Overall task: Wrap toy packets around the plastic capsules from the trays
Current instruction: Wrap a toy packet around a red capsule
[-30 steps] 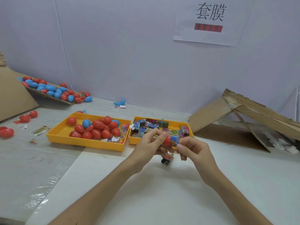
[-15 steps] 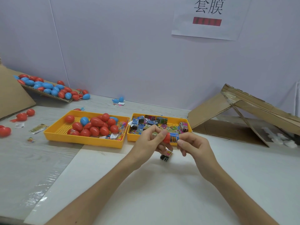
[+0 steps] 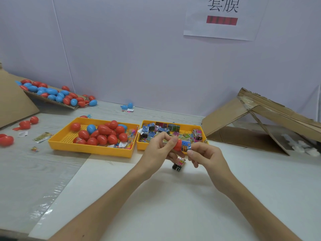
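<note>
Sleeving of one capsule is judged to be under way. Just before the trays, a red egg-shaped plastic capsule (image 3: 177,145) is pinched at its bare end by the left hand (image 3: 159,149). A blue printed foil toy packet (image 3: 186,146) over the other end is pinched by the right hand (image 3: 205,154). About half of the capsule is left uncovered, so this piece is taken as unfinished. A second small printed packet (image 3: 181,160) is tucked under the left hand's lower fingers; a dark item below it cannot be identified.

Beyond, two yellow perforated plastic trays are set side by side. In the left tray (image 3: 90,150) about a dozen red capsules and two blue ones are counted, all bare. In the right tray (image 3: 140,146) the packets are too jumbled to be counted. Much work is therefore judged to remain.

Farther off, a few loose red capsules (image 3: 7,140) are seen at the left, two blue capsules (image 3: 130,105) near the wall, and a mixed heap (image 3: 52,92) on brown cardboard. Whether any are wrapped cannot be told.
</note>
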### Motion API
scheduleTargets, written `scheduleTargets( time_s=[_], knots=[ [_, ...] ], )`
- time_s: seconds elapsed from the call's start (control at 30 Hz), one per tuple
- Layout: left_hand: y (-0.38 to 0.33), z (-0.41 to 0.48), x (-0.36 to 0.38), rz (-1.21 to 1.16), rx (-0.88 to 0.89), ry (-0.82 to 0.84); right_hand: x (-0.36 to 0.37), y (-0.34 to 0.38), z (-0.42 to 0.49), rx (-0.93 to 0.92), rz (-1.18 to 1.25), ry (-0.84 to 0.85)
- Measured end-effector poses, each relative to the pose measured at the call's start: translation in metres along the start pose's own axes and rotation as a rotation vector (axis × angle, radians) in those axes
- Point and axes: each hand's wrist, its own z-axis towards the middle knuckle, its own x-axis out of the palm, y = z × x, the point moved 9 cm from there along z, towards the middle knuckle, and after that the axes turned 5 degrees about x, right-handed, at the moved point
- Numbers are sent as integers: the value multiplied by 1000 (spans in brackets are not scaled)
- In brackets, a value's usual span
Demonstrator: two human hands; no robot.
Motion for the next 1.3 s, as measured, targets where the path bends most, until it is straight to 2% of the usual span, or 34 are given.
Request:
scheduleTargets(
  time_s=[0.97,1.3],
  knots=[
    [4,-1,-2,14,20,-62,1,-9,1,32,-42,56],
    [-1,-2,1,-31,38,-54,0,-17,3,100,125,30]
  ],
)
